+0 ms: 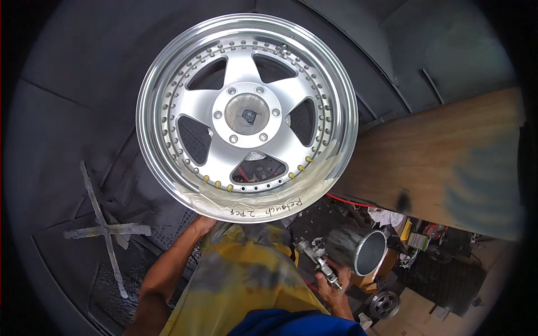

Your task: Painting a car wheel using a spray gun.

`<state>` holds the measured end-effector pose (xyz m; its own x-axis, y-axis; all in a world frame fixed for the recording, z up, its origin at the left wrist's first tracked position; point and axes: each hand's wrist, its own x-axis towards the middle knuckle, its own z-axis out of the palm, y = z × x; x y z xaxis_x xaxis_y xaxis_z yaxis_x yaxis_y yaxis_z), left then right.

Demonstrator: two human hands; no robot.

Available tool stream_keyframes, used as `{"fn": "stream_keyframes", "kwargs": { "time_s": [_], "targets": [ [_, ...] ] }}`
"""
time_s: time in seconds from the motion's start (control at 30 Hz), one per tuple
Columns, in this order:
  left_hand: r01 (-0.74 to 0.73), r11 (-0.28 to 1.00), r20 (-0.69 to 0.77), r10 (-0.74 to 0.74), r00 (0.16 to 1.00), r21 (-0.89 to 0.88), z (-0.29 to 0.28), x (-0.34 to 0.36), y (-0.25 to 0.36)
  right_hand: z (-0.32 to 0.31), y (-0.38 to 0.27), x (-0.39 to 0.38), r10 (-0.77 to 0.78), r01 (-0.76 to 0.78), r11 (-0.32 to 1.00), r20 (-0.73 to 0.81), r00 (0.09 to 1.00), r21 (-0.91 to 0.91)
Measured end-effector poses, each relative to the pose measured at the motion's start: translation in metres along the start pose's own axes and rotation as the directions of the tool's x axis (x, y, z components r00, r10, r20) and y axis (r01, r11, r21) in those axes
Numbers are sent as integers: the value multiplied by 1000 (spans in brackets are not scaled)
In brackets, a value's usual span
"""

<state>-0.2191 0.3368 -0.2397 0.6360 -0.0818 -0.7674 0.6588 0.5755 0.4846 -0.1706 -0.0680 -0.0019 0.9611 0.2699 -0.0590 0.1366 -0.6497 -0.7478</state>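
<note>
A silver five-spoke car wheel (241,73) faces me, with a polished outer lip and a ring of bolts. Masking tape (263,207) with handwriting on it covers the lower part of the lip. Several bolts by the tape look yellowish, and some holes between them have no bolts. My left hand (205,223) reaches up to the wheel's lower left edge; its fingers are hidden behind the rim. To the right, below the wheel, my right hand (335,284) is closed around a metal spray gun (319,260), which carries a large grey cup (358,252).
A wooden panel (426,157) stands on the right. A yellow paint-stained apron (246,280) covers my front. Another wheel (384,304) lies at lower right near cluttered boxes and cans (417,241). A cross-shaped stand (106,229) is at left. A red hose (350,200) passes beneath the panel.
</note>
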Motion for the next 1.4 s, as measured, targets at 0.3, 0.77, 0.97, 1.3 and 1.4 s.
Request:
{"fn": "stream_keyframes", "kwargs": {
  "time_s": [0.3, 0.77, 0.97, 1.3, 1.4],
  "targets": [
    [200, 417, -217, -9, 976, 887, 49, -78, -119, -46, 55, 37, -183, 98, 977, 510, 840, 190],
    [-486, 776, -323, 617, 718, 402, 356, -168, -126, 22, -69, 77, -745, 269, 654, 541, 390, 707],
    [-661, 550, -777, 624, -81, 511, 374, -169, -140, 45, -119, 28, -800, 201, 581, 507, 319, 789],
    [-687, 599, -910, 229, -346, 412, 276, -328, -210, 79, -141, -53, -895, 354, 364, 429, -124, 861],
    [-665, 637, -919, 226, -324, 391, 237, -394, -263, 85, -80, -50, -785, 485, 532, 619, -26, 694]
  ]
}}
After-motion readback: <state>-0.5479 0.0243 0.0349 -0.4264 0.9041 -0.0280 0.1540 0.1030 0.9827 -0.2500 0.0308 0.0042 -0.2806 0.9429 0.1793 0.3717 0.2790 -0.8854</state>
